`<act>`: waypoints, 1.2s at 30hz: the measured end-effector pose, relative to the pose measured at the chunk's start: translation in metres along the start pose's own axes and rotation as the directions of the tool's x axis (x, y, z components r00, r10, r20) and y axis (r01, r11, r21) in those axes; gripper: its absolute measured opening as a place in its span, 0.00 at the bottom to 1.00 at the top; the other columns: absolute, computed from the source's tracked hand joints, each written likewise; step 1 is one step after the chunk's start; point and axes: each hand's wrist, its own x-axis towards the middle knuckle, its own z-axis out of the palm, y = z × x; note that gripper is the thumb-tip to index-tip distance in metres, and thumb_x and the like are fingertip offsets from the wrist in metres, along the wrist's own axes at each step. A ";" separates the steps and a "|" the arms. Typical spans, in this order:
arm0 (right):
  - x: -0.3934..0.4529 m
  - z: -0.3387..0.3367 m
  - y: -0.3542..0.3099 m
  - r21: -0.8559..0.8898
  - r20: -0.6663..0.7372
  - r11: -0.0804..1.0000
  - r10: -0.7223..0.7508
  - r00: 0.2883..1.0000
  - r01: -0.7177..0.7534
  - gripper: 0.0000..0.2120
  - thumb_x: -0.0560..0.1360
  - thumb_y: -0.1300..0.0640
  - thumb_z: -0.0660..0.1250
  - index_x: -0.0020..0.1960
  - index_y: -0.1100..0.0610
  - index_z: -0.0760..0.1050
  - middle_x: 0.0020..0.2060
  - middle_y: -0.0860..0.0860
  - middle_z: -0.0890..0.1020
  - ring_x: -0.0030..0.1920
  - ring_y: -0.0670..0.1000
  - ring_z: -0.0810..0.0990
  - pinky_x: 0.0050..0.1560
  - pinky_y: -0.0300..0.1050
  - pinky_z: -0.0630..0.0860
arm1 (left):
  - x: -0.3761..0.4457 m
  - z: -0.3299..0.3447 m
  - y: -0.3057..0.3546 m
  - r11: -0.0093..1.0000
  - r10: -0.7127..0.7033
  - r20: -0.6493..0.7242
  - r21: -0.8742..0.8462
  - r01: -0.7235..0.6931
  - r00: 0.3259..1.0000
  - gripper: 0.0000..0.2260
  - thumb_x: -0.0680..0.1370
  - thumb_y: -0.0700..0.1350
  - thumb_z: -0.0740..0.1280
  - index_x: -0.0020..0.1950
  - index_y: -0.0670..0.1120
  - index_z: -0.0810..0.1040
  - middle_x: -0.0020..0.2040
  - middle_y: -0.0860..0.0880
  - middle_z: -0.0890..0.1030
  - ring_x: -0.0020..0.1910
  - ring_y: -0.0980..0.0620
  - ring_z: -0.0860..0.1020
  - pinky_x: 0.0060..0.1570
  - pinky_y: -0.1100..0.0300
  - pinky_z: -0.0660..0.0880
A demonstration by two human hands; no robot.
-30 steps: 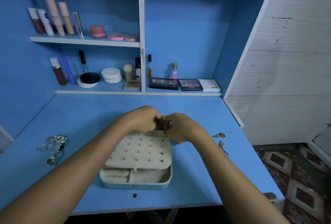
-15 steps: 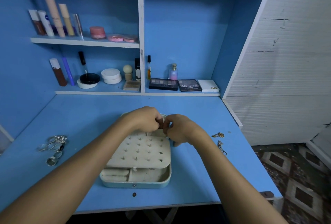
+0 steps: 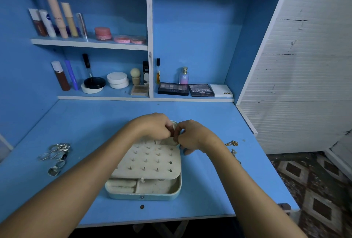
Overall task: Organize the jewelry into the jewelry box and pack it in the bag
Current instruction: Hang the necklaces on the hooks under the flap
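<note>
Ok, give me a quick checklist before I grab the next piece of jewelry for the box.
1. Jewelry box open on the desk: ok.
2. Earring panel holes free: ok, several look unfilled.
3. Left hand and right hand free: cannot tell, fingertips pinched together at the box's far edge.
4. Silver rings within reach, left: ok.
5. Gold chains packed: not ok, on the desk.
6. Bag ready: cannot tell, not seen.

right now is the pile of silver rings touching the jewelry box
Apart. The head view shows the silver rings lying far to the left of the jewelry box, with bare blue desk and the left forearm between them.
</note>
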 end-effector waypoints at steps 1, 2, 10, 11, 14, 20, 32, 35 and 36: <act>0.000 0.000 0.000 -0.001 -0.001 1.000 0.000 1.000 0.000 0.12 0.75 0.66 0.60 0.48 0.54 0.78 0.43 0.54 0.84 0.40 0.55 0.87 0.49 0.47 0.84 | 0.000 -0.001 0.001 1.000 -0.010 0.011 0.008 0.010 1.000 0.12 0.77 0.43 0.62 0.51 0.55 0.83 0.49 0.51 0.83 0.49 0.50 0.79 0.47 0.56 0.76; 0.000 0.000 0.000 -0.002 -0.001 1.000 0.000 1.000 0.000 0.12 0.75 0.66 0.60 0.48 0.54 0.78 0.43 0.54 0.84 0.40 0.55 0.87 0.49 0.47 0.84 | 0.002 0.000 0.002 1.000 -0.024 0.018 0.012 0.024 1.000 0.11 0.77 0.43 0.62 0.50 0.54 0.83 0.48 0.50 0.83 0.47 0.50 0.79 0.45 0.57 0.75; -0.002 0.000 0.000 -0.002 -0.009 1.000 -0.013 1.000 0.013 0.11 0.76 0.66 0.59 0.49 0.55 0.78 0.42 0.54 0.84 0.39 0.55 0.86 0.47 0.45 0.84 | 0.004 0.002 0.002 0.998 -0.055 -0.025 -0.018 0.055 0.998 0.10 0.76 0.43 0.64 0.48 0.51 0.85 0.46 0.50 0.82 0.45 0.51 0.78 0.40 0.60 0.73; -0.002 0.000 0.000 -0.005 -0.009 1.000 -0.012 1.000 0.012 0.11 0.76 0.66 0.59 0.50 0.55 0.78 0.42 0.54 0.84 0.38 0.54 0.86 0.46 0.44 0.83 | 0.003 0.002 0.003 0.998 -0.053 -0.037 -0.036 0.052 0.998 0.10 0.76 0.43 0.65 0.50 0.53 0.85 0.47 0.52 0.83 0.47 0.52 0.79 0.42 0.59 0.76; -0.001 0.000 0.001 -0.008 -0.008 1.000 -0.004 1.000 0.004 0.11 0.76 0.65 0.59 0.52 0.56 0.78 0.42 0.54 0.84 0.38 0.54 0.86 0.44 0.43 0.82 | 0.001 0.002 0.003 0.997 -0.053 -0.026 -0.060 0.051 0.998 0.12 0.75 0.42 0.65 0.52 0.55 0.84 0.49 0.53 0.83 0.50 0.50 0.80 0.50 0.56 0.78; -0.002 0.000 0.000 -0.015 -0.005 1.000 0.000 1.000 0.000 0.11 0.77 0.64 0.59 0.54 0.56 0.78 0.43 0.54 0.84 0.37 0.53 0.85 0.39 0.40 0.81 | 0.000 0.002 0.003 0.989 -0.022 0.037 -0.144 0.028 0.999 0.08 0.75 0.47 0.68 0.54 0.53 0.77 0.45 0.53 0.81 0.45 0.52 0.77 0.44 0.58 0.72; 0.002 0.005 0.002 0.012 -0.054 1.000 -0.001 0.999 0.001 0.10 0.76 0.63 0.63 0.54 0.56 0.79 0.46 0.56 0.84 0.41 0.56 0.87 0.41 0.42 0.82 | 0.000 0.006 0.008 0.997 -0.053 -0.069 -0.057 0.049 0.996 0.16 0.73 0.44 0.72 0.59 0.53 0.75 0.50 0.54 0.79 0.51 0.52 0.77 0.44 0.60 0.73; 0.004 0.008 0.004 0.028 -0.086 0.999 -0.015 0.996 0.018 0.07 0.76 0.61 0.65 0.52 0.54 0.78 0.46 0.55 0.83 0.39 0.57 0.87 0.40 0.42 0.82 | 0.001 0.007 0.003 0.997 -0.062 -0.076 -0.055 0.057 0.995 0.14 0.74 0.42 0.71 0.57 0.54 0.75 0.50 0.55 0.80 0.51 0.53 0.77 0.41 0.61 0.70; 0.005 0.009 0.006 0.036 -0.100 0.999 -0.020 0.995 0.024 0.06 0.75 0.60 0.66 0.51 0.53 0.77 0.46 0.55 0.83 0.38 0.57 0.86 0.38 0.42 0.82 | 0.001 0.007 0.002 0.997 -0.064 -0.071 -0.058 0.060 0.995 0.14 0.73 0.42 0.71 0.56 0.54 0.75 0.50 0.54 0.80 0.51 0.53 0.77 0.42 0.61 0.71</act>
